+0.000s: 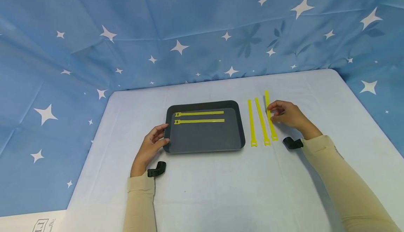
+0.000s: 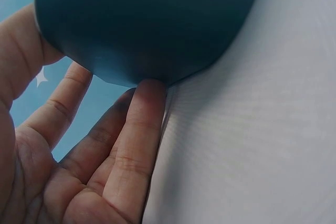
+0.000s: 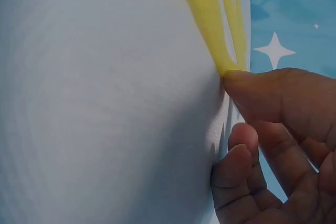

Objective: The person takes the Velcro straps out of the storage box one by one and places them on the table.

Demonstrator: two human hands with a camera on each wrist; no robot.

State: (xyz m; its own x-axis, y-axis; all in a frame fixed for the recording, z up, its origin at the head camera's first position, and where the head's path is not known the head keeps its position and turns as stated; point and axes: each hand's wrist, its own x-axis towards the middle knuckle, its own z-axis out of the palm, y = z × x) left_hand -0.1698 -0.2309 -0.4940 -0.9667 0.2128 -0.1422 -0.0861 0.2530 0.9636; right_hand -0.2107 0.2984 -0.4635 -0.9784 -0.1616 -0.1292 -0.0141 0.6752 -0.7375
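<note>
A dark grey tray [image 1: 240, 134] lies in the middle of the white table, with two yellow straps [image 1: 199, 113] [image 1: 199, 121] lying flat across its far part. Three more yellow straps lie side by side on the table to its right [image 1: 251, 123] [image 1: 262, 121] [image 1: 272, 128]. My left hand [image 1: 162, 135] rests against the tray's left edge with its fingers relaxed. In the left wrist view a fingertip [image 2: 149, 90] touches the tray's [image 2: 147, 19] rounded outer wall. My right hand [image 1: 273, 114] hovers over the rightmost strap, and one fingertip [image 3: 236, 80] presses its edge [image 3: 210, 3]. The other fingers are loosely curled.
A blue cloth with white stars [image 1: 189, 32] hangs behind and on both sides of the table [image 1: 221, 190]. Black wrist mounts sit by my left cuff [image 1: 156, 170] and right cuff [image 1: 291, 143].
</note>
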